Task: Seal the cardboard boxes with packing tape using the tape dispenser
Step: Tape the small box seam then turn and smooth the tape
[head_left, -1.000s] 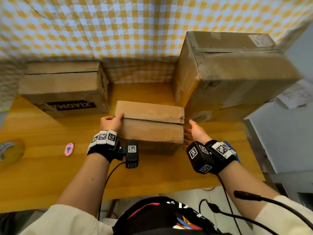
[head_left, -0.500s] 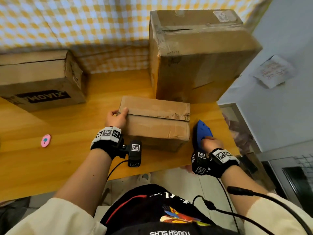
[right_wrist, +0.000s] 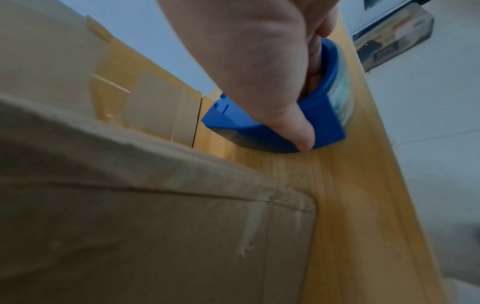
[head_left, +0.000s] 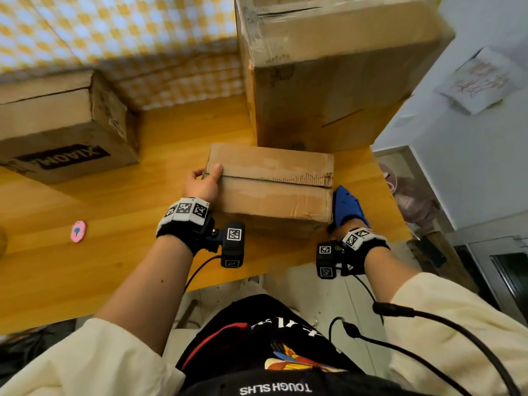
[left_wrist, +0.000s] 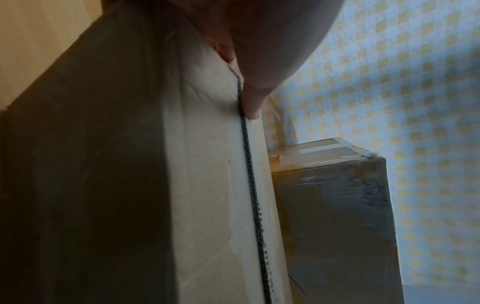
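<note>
A small cardboard box (head_left: 271,184) lies in the middle of the wooden table (head_left: 85,267), its top seam running left to right. My left hand (head_left: 204,181) grips the box's left end, thumb (left_wrist: 253,107) lying on the top by the seam. My right hand (head_left: 347,224) sits at the box's right side, gripping a blue tape dispenser (head_left: 347,205) that rests on the table. In the right wrist view my thumb (right_wrist: 298,131) curls over the blue tape dispenser (right_wrist: 259,131) and its clear tape roll (right_wrist: 342,90) shows.
A tall taped box (head_left: 328,67) stands right behind the small one. A box printed XIAOMI (head_left: 63,127) sits at the back left. A pink round item (head_left: 78,231) lies on the table at the left. The table's right edge is close beside the dispenser.
My right hand left the box's right end and took hold of the blue dispenser on the table beside it. The left hand stayed on the box's left end. The head view shifted right.
</note>
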